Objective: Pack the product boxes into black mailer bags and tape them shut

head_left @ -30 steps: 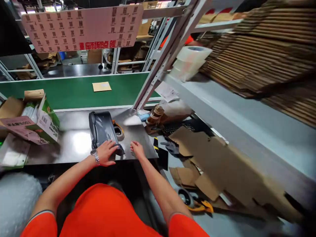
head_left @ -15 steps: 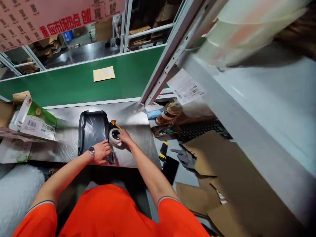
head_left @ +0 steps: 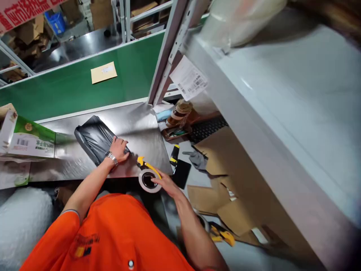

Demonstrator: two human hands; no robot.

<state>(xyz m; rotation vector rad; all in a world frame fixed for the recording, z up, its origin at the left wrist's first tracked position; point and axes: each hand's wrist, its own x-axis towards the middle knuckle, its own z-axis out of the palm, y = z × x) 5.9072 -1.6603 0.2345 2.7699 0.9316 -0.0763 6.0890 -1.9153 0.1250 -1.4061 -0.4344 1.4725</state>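
Note:
A parcel in a black plastic bag [head_left: 95,137] lies slantwise on the metal table. My left hand [head_left: 118,149], with a watch at the wrist, grips its right end, fingers curled over the edge; the thumb is hidden. My right hand [head_left: 167,183] is closed around a yellow-handled tape dispenser [head_left: 150,168]. Its large roll of tape [head_left: 144,184] hangs over the table's front edge, a little apart from the parcel.
A green-and-white carton [head_left: 34,140] stands on the left. A green partition [head_left: 67,88] runs behind the metal table [head_left: 132,124]. To the right lie a black-and-yellow cutter [head_left: 174,154], a grey glove [head_left: 198,160] and cardboard [head_left: 225,150]. A white shelf [head_left: 267,109] juts in above them.
The parcel has turned from upright to slanted, with my left hand at its right end. My right hand has drawn the tape dispenser away from the parcel, toward me and right. The view has shifted.

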